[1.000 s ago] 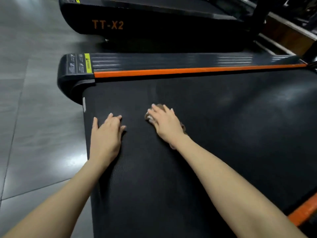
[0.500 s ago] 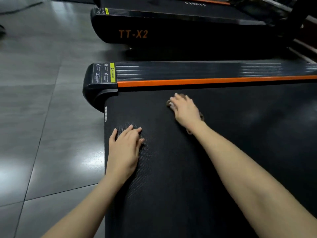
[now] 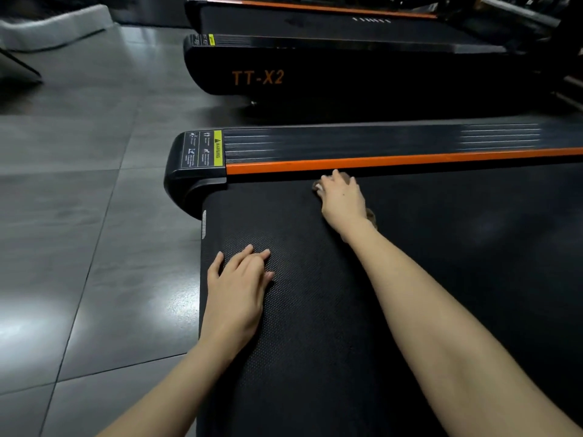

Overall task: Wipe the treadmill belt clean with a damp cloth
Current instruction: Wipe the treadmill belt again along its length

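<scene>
The wiping step is under way at the far edge of the treadmill belt (image 3: 457, 253). The right hand (image 3: 343, 201) lies palm down on the cloth (image 3: 372, 216), fingers laid forward over it and pressing rather than closing round it. The cloth is almost wholly covered by that hand; only a pale scrap shows past the fingertips and a brownish fold beside the heel of the palm. Hand and cloth sit just beside the orange strip (image 3: 394, 159) of the side rail (image 3: 347, 141), near the belt's rear end. The left hand (image 3: 236, 291) holds nothing and rests flat on the belt near its rear edge, fingers loosely extended, seemingly as a brace. With the cloth at the belt's border, the next move probably calls for drawing it back towards the person or sideways along the strip, with even downward pressure so it does not bunch up.
</scene>
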Action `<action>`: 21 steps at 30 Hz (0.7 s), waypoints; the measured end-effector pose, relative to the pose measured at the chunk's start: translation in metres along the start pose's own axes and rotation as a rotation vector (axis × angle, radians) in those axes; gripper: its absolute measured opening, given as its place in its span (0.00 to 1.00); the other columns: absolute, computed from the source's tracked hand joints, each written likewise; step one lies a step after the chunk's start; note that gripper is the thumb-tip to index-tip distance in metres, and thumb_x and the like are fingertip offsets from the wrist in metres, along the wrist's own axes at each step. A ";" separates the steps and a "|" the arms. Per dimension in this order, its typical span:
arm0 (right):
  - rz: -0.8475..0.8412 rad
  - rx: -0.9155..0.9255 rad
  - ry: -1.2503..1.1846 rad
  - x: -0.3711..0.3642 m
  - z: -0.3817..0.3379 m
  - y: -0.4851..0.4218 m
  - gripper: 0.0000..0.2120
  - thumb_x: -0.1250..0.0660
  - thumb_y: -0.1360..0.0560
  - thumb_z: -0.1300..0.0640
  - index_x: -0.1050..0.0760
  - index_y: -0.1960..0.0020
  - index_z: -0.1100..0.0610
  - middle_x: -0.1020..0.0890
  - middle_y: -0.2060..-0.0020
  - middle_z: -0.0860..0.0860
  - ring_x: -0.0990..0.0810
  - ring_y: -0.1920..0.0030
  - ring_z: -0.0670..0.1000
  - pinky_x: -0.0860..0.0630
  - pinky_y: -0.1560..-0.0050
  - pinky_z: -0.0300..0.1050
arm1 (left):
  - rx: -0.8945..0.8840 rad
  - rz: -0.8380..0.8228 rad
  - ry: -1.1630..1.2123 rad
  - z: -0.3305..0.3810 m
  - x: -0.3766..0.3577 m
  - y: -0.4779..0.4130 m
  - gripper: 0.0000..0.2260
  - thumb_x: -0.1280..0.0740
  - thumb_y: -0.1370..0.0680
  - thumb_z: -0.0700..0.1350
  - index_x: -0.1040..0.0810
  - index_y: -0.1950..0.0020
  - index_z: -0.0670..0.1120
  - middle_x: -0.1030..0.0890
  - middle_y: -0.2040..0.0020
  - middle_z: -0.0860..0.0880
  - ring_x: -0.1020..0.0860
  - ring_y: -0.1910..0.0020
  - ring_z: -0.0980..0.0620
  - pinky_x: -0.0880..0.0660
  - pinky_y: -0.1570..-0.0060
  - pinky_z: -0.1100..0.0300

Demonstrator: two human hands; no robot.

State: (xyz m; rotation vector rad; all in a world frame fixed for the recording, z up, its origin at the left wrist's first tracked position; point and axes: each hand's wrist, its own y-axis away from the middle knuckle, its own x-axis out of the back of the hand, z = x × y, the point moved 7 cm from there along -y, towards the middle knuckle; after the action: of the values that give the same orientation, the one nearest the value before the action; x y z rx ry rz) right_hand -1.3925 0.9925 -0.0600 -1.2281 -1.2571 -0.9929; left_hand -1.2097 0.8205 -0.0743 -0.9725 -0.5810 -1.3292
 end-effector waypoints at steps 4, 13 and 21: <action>0.013 -0.123 -0.003 0.001 -0.024 -0.007 0.15 0.45 0.20 0.55 0.31 0.36 0.60 0.30 0.36 0.59 0.33 0.37 0.68 0.34 0.37 0.60 | -0.010 0.010 -0.023 0.003 0.000 0.000 0.20 0.52 0.22 0.55 0.24 0.48 0.47 0.22 0.39 0.54 0.32 0.31 0.52 0.48 0.30 0.49; -0.022 0.190 -0.018 -0.009 -0.031 -0.002 0.19 0.44 0.20 0.57 0.34 0.30 0.55 0.40 0.26 0.55 0.38 0.31 0.65 0.36 0.32 0.57 | -0.007 -0.003 -0.007 -0.003 -0.002 -0.001 0.17 0.50 0.22 0.56 0.27 0.51 0.48 0.23 0.37 0.54 0.33 0.30 0.52 0.49 0.30 0.50; -0.059 0.452 -0.096 0.008 -0.055 0.164 0.23 0.49 0.22 0.49 0.27 0.35 0.59 0.29 0.32 0.57 0.30 0.36 0.68 0.30 0.38 0.63 | -0.018 0.034 -0.044 -0.001 0.000 -0.003 0.10 0.39 0.20 0.46 0.23 0.44 0.44 0.22 0.38 0.50 0.31 0.31 0.49 0.46 0.31 0.46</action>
State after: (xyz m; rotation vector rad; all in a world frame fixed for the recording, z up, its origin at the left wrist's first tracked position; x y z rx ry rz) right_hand -1.2224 0.9595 -0.0651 -0.8968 -1.5012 -0.6455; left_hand -1.2130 0.8196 -0.0743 -1.0246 -0.5842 -1.2873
